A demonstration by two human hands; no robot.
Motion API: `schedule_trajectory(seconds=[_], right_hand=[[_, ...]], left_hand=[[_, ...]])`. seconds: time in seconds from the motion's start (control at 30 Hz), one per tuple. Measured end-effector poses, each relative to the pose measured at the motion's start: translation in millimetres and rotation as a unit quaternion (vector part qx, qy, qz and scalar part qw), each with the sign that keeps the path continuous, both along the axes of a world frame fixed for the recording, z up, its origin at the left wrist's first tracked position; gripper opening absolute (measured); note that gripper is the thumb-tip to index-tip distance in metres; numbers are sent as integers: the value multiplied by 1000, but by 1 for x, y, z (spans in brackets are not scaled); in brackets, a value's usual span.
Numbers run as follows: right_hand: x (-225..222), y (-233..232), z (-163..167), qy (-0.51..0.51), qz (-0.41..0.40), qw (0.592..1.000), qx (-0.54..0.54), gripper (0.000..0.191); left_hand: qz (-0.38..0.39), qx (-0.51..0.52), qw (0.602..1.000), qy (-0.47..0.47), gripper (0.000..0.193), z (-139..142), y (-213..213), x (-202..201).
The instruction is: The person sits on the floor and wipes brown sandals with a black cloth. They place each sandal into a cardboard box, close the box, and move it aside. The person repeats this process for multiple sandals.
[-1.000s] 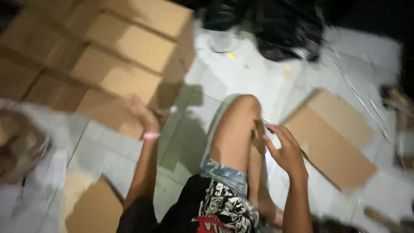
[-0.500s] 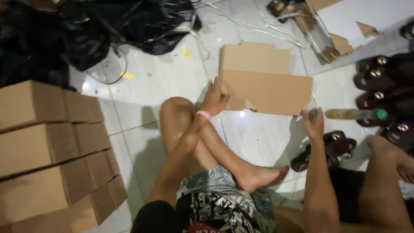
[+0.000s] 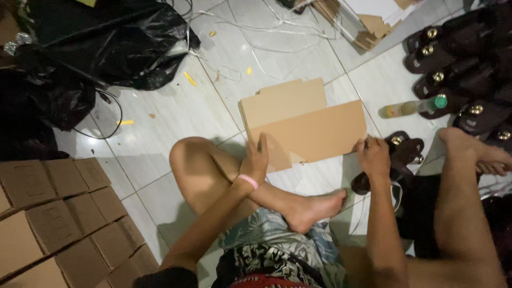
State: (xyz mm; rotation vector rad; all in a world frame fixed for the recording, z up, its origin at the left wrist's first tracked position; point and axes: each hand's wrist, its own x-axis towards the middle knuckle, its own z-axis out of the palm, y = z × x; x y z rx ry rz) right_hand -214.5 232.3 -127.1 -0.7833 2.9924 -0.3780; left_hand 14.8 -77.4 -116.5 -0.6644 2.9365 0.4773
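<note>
I sit on a tiled floor with my legs folded. A flat brown cardboard sheet (image 3: 314, 130) is lifted in front of me, above a stack of more flat cardboard (image 3: 282, 98) lying on the floor. My left hand (image 3: 257, 159), with a pink band on the wrist, grips the sheet's left edge. Fingers of my right hand (image 3: 373, 156) are closed on the sheet's right edge. My bare foot (image 3: 314, 208) rests below the sheet.
Folded cardboard boxes (image 3: 58, 213) are stacked at the lower left. Black plastic bags (image 3: 101, 42) lie at the upper left. Dark sandals (image 3: 458, 69) and a bottle with a green cap (image 3: 413, 108) are at the right. Another person's leg (image 3: 464, 176) is at the right.
My view swung from the boxes to the flat cardboard. Both hands went from open in the air to gripping one sheet by its two edges.
</note>
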Motion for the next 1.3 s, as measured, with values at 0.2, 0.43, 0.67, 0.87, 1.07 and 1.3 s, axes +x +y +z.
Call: schedule_trajectory(seconds=[0.2, 0.43, 0.67, 0.87, 1.07, 1.3], right_hand=[[57, -22, 27, 60, -1, 997, -53, 63], [99, -53, 54, 76, 142, 978, -136, 61], [72, -77, 147, 255, 171, 952, -7, 54], [52, -97, 202, 227, 268, 936, 6, 50], [57, -102, 178, 188, 338, 921, 49, 41], [65, -135, 114, 46, 229, 972, 36, 49]], left_hand=[[-286, -53, 948, 131, 32, 2, -1, -18], [-402, -5, 872, 280, 18, 52, -30, -35], [-243, 187, 803, 511, 44, 120, -63, -3], [-189, 248, 773, 553, 69, 103, -68, 6], [-8, 384, 756, 531, 59, 47, -63, 8], [-8, 380, 849, 367, 65, 19, -51, -3]])
